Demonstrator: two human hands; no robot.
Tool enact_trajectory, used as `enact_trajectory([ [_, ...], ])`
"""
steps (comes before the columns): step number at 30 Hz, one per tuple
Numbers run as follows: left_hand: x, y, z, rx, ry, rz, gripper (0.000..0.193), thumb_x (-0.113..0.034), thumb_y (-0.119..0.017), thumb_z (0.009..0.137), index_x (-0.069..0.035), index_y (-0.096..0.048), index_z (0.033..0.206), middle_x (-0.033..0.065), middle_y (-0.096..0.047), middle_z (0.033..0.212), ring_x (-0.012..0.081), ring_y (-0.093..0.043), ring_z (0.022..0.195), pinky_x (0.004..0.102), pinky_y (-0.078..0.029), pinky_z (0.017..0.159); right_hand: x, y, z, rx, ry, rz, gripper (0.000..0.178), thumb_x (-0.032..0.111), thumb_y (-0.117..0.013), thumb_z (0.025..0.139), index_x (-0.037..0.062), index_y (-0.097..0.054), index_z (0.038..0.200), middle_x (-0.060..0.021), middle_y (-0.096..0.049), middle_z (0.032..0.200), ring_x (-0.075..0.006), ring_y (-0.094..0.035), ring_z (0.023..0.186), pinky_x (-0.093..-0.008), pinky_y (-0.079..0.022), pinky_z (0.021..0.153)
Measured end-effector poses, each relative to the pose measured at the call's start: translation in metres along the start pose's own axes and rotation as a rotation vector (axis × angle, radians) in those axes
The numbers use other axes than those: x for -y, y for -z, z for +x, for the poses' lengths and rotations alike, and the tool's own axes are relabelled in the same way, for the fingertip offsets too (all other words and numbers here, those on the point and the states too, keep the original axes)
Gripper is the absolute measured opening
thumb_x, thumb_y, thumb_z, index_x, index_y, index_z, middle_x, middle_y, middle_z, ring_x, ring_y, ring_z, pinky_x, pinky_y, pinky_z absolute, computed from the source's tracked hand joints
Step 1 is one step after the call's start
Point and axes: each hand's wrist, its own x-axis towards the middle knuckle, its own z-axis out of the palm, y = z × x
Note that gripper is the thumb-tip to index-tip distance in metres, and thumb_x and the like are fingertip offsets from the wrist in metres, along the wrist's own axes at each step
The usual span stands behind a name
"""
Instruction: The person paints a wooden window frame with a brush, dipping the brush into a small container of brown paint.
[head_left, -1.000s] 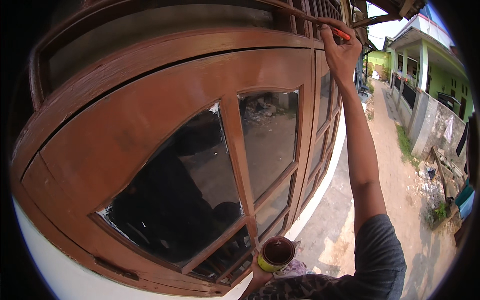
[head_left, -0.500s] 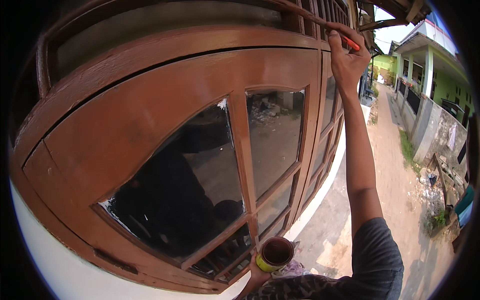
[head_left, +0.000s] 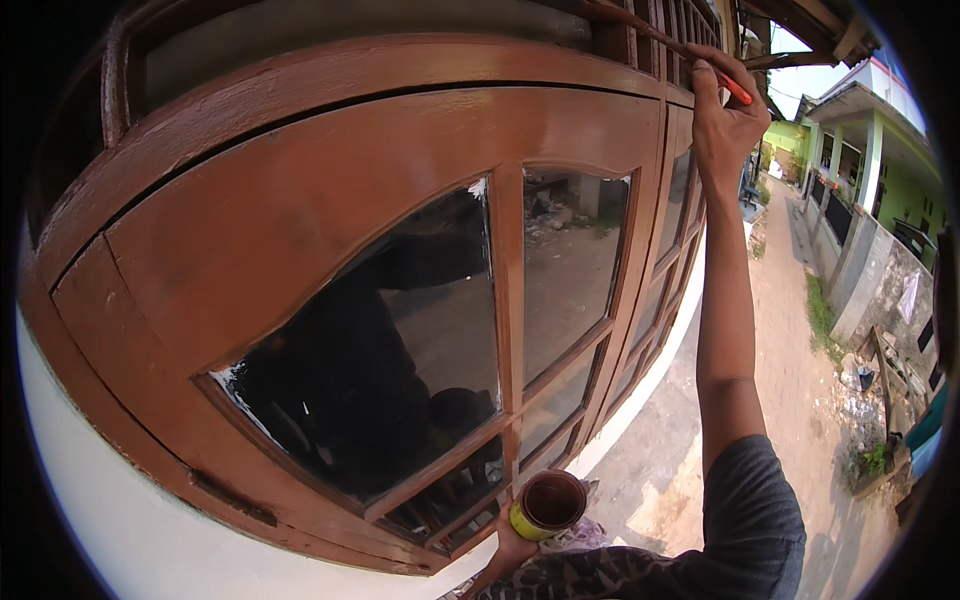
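Note:
With my right arm stretched up, my right hand [head_left: 728, 115] grips a paintbrush [head_left: 735, 88] by its orange-tipped handle. The brush points left, against the brown bars above the window, and its bristles are hard to make out there. Low down, my left hand [head_left: 512, 540] is closed around a yellow-green paint can [head_left: 550, 503], open at the top and stained brown inside. Facing me is a brown wooden window frame [head_left: 380, 135] with dark glass panes [head_left: 400, 330]. Whitish smears mark the edges of the glass.
White wall [head_left: 110, 480] runs below the frame. On the right, a dirt lane [head_left: 770, 330] leads away past a low grey wall [head_left: 880, 270] and a green house [head_left: 915, 180]. Wood scraps and rubble [head_left: 880, 380] lie beside it. Roof timbers [head_left: 800, 55] overhang at upper right.
My right hand and the paintbrush have shifted a little to the right in the picture, as has the window. The paint can stays at nearly the same place.

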Motion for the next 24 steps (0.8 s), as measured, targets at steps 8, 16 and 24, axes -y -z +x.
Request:
enact_trajectory([
  [8, 0.002, 0.01, 0.004, 0.014, -0.031, 0.006, 0.062, -0.054, -0.03, 0.102, -0.011, -0.053, 0.14, 0.0123, -0.055, 0.144, 0.0319, -0.049, 0.135, 0.0497, -0.034, 0.116, -0.005, -0.035, 0.003, 0.053, 0.183, -0.135, 0.017, 0.018, -0.072, 0.082, 0.0114, -0.079, 0.096, -0.005, -0.072, 0.087, -0.0182, -0.063, 0.087, -0.0302, -0.049, 0.082],
  [16, -0.005, -0.004, -0.006, -0.062, 0.039, -0.046, 0.063, -0.055, -0.03, 0.102, -0.011, -0.053, 0.14, 0.0123, -0.055, 0.143, 0.0318, -0.05, 0.134, 0.0504, -0.035, 0.116, 0.006, -0.006, -0.012, -0.032, 0.048, -0.05, 0.016, 0.011, -0.073, 0.081, 0.01, -0.079, 0.096, -0.0054, -0.072, 0.092, -0.0159, -0.064, 0.091, -0.0283, -0.049, 0.085],
  [24, 0.0, 0.0, 0.0, -0.067, 0.017, -0.022, 0.062, -0.055, -0.033, 0.101, -0.012, -0.053, 0.14, 0.0128, -0.055, 0.143, 0.0329, -0.05, 0.134, 0.0512, -0.036, 0.115, 0.004, -0.03, 0.002, 0.018, 0.131, -0.087, 0.016, 0.013, -0.073, 0.081, 0.0093, -0.078, 0.096, -0.0045, -0.072, 0.09, -0.0158, -0.06, 0.089, -0.0291, -0.047, 0.085],
])
